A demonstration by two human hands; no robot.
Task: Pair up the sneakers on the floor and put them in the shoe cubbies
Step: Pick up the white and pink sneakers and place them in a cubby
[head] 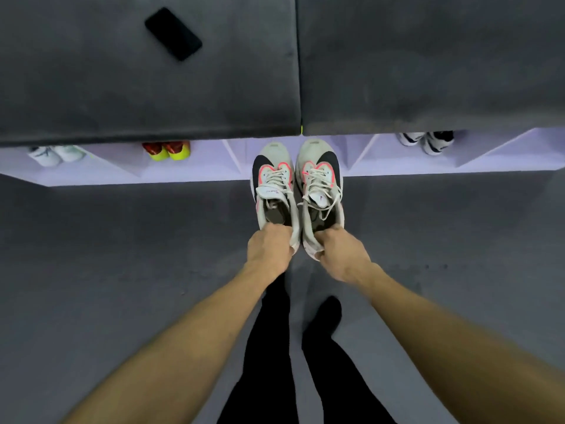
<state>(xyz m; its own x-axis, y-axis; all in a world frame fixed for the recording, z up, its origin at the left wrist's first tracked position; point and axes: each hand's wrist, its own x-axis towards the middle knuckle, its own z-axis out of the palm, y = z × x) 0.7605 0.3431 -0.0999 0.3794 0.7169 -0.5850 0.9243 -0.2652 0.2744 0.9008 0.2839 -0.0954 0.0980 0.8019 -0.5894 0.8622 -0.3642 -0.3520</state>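
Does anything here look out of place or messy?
Only the black phone, lying askew on the grey bench top above the shoe cubbies. The grey sneakers held by the left hand and right hand have loose laces.

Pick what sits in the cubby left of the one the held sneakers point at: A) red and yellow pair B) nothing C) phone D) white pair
A: the red and yellow pair sits there; left hand and right hand each grip one grey sneaker.

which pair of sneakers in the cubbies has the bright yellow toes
The red and yellow pair, second cubby from the left. The pair to its left is white, and the far-right pair is white with dark markings.
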